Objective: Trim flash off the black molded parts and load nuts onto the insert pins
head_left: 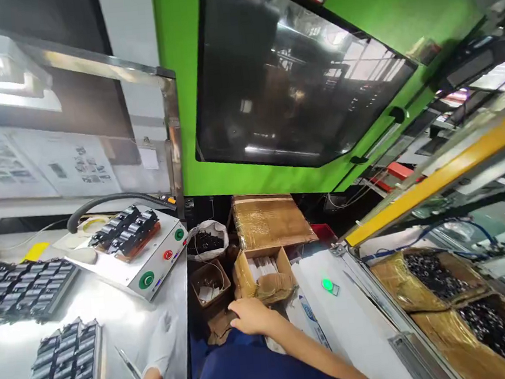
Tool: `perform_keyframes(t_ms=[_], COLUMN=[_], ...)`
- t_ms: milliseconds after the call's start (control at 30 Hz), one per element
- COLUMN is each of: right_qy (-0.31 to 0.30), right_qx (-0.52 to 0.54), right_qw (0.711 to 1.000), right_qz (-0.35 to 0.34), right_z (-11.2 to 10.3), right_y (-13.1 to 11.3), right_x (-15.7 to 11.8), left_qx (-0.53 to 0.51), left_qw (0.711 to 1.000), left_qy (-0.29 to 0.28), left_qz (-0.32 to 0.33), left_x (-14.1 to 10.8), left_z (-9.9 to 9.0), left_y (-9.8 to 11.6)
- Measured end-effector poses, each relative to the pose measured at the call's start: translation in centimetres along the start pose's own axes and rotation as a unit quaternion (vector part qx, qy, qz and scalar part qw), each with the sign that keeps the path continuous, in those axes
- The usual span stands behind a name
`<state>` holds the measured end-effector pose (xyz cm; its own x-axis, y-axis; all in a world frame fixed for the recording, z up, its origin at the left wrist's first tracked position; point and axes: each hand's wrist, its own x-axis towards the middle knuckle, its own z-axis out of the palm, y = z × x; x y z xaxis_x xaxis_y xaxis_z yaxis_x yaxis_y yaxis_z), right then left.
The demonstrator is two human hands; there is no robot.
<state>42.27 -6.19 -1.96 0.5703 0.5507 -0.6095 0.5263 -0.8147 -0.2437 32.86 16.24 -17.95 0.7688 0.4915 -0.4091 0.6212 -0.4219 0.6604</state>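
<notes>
My left hand (160,342), in a white glove, rests low over the metal table (136,323) near its right edge; its fingers point forward and look spread, with nothing seen in them. Beside it on the left lies a thin metal tool (128,363). Further left sits a block of black and grey parts (65,368). My bare right hand (249,316) is above my lap, in front of an open carton (265,291). Its fingers are bent, and whether they hold anything is too small to tell.
A white control box (139,267) with buttons carries more black parts (126,230). Another group of parts (26,289) is at the far left. Cartons of small dark parts (437,276) stand at the right, beyond a white surface (356,316) with a green light. A green machine (251,178) rises ahead.
</notes>
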Motion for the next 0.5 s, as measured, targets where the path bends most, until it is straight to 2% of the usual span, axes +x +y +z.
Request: perform_keyframes(t_ms=[100,200,300,400,500], right_qy=[-0.055,-0.127,-0.196,-0.242,-0.273], right_qx=[-0.067,-0.147,-0.228,-0.295,-0.341], right_qw=[0.996,0.976,0.94,0.899,0.864], right_qz=[-0.03,-0.095,-0.16,-0.213,-0.251], right_z=[1.8,4.4,6.8,9.4,12.0], right_y=[-0.8,-1.0,-0.6,-0.1,0.3], right_x=[4.3,7.2,9.2,10.6,11.0], left_qx=[-0.06,-0.124,-0.175,-0.214,-0.238], left_qw=[0.993,0.964,0.918,0.858,0.804], left_qy=[0.081,0.164,0.236,0.283,0.321], left_qz=[-0.068,-0.166,-0.267,-0.371,-0.441], left_x=[-3.9,-10.2,-16.3,-21.8,-26.1], left_z=[-1.3,-0.5,1.8,5.2,8.8], left_y=[-3.5,-5.9,-6.7,-6.5,-5.7])
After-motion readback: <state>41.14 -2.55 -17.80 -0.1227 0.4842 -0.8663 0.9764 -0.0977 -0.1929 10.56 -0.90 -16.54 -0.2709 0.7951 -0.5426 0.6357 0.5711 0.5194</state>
